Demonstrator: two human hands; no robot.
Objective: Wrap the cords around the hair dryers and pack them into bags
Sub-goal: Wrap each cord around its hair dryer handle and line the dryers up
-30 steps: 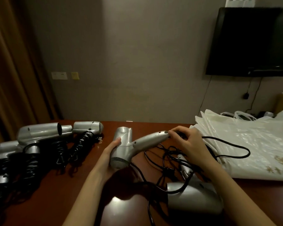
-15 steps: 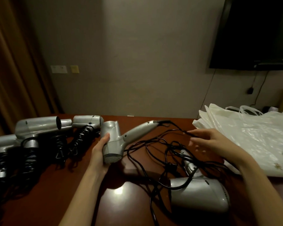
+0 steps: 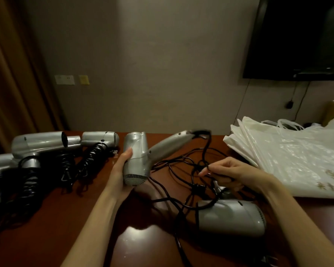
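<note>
Above the middle of the brown table (image 3: 46, 218), the silver hair dryer (image 3: 136, 160) is gripped round its barrel by the left hand (image 3: 121, 170), handle pointing up and right. Its black cord (image 3: 207, 145) drops from the handle end into a loose tangle. The right hand (image 3: 233, 174), which 1 second ago held the handle tip, has come down and now pinches a strand of that cord, so wrapping looks about to begin. A 2nd unwrapped dryer (image 3: 231, 216) lies just below; already wrapped dryers (image 3: 46, 143) sit left, white plastic bags (image 3: 297, 157) right.
</note>
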